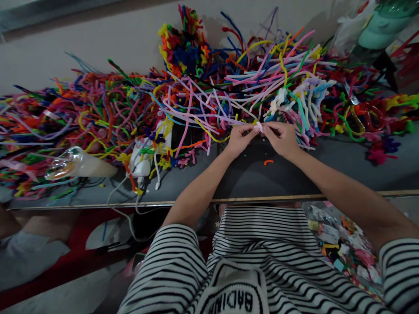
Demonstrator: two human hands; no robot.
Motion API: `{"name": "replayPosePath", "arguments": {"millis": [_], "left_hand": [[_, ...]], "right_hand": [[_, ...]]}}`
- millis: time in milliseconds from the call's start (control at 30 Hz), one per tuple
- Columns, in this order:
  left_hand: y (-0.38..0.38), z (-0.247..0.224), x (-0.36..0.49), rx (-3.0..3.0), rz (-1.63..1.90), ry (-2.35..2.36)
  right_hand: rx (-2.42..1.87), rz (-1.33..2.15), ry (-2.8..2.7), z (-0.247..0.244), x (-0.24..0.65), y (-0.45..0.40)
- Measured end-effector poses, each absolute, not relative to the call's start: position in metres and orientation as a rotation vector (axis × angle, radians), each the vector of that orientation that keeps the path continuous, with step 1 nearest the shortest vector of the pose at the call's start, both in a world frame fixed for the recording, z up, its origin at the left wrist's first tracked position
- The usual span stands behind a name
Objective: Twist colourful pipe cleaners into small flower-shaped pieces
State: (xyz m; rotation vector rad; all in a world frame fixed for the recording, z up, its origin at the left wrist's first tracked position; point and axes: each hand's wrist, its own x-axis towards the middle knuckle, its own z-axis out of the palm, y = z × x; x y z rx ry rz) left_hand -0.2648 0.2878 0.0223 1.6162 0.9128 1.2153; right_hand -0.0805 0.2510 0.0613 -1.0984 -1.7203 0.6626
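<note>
My left hand point(241, 138) and my right hand point(280, 137) meet above the grey table, fingertips pinched together. Between them is a small pale pink-white pipe cleaner piece point(259, 127), bent or twisted; its exact shape is too small to make out. Just behind my hands lies a large heap of pipe cleaners point(183, 102) in many colours. White and blue pipe cleaner shapes point(306, 102) rest beside my right hand. A short orange pipe cleaner scrap point(269, 162) lies on the table below my hands.
A white power adapter point(141, 159) with cables sits left of my arms, near a clear plastic bottle point(83, 163). Scissors point(366, 114) lie at the right. A mint-green container point(379, 28) stands at the back right. Scraps point(347, 244) litter the floor. Another person's leg point(42, 231) shows at left.
</note>
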Motion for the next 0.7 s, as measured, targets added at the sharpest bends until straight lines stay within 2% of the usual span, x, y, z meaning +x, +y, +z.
{"name": "replayPosePath", "arguments": {"millis": [300, 533, 700], "left_hand": [[0.289, 0.022, -0.262, 1.586, 1.257, 0.913], [0.287, 0.035, -0.266, 1.859, 1.323, 0.978], [0.291, 0.047, -0.280, 2.058, 1.101, 0.876]], "right_hand": [[-0.905, 0.654, -1.740, 0.059, -0.079, 0.254], [-1.081, 0.646, -1.726, 0.058, -0.077, 0.261], [-1.162, 0.697, -1.884, 0.049, -0.072, 0.271]]}}
